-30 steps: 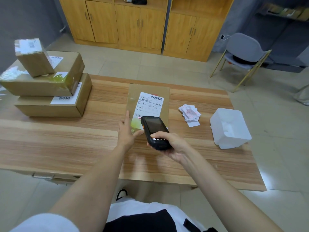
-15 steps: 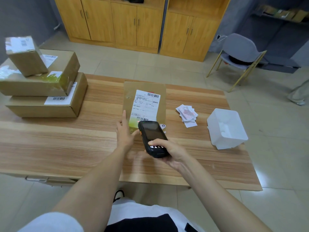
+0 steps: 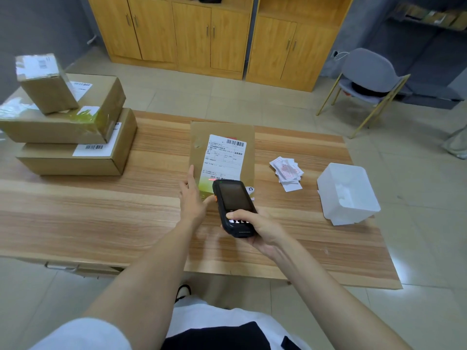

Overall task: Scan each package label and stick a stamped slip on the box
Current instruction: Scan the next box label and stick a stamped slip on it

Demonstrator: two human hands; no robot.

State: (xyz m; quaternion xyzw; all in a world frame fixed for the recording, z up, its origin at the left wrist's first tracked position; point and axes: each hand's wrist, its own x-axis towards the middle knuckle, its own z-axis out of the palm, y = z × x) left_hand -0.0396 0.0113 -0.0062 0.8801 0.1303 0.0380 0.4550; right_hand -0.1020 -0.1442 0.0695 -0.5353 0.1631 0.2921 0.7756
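Pointing away lengthwise, scanner [image 3: 233, 205] aims at label [image 3: 225, 157]. Right hand [image 3: 260, 228] grip curls round it; left hand [image 3: 193, 200] lies flat, fingers straight, against box [image 3: 219, 130].

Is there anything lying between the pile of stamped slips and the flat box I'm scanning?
Nothing visible does. The stamped slips lie right of the flat box, with only tabletop showing between them. The right hand holds the scanner over the box's near end, outside that gap; the white bin sits farther right.
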